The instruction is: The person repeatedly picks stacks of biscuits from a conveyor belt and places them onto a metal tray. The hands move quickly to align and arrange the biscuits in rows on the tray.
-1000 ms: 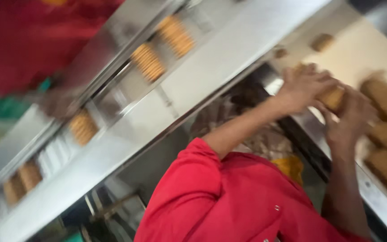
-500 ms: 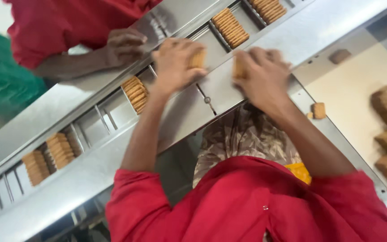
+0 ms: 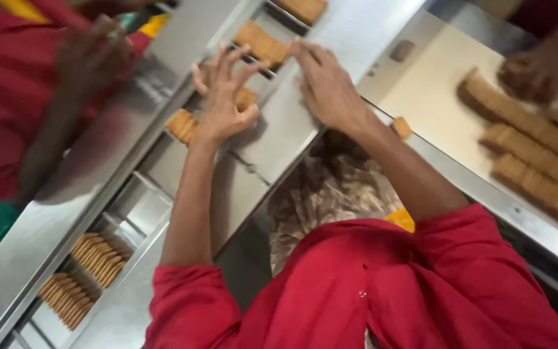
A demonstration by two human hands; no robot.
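Left hand [image 3: 224, 106] spread open over a biscuit stack [image 3: 247, 98] in the steel channel [image 3: 156, 171]; right hand [image 3: 327, 87] flat, gripping nothing. Several pockets filled, long biscuit rows [image 3: 537, 161] unloaded.

A: Steel channel [image 3: 130, 207], 7 o'clock of the left hand [image 3: 224, 106] — open pockets?
B: Bare there, until two biscuit stacks [image 3: 82, 278].
A: At 3 o'clock of the right hand [image 3: 327, 87]?
B: Cream belt [image 3: 431, 97] free; biscuit rows [image 3: 537, 161] and a co-worker's hand [image 3: 537, 68] block beyond.
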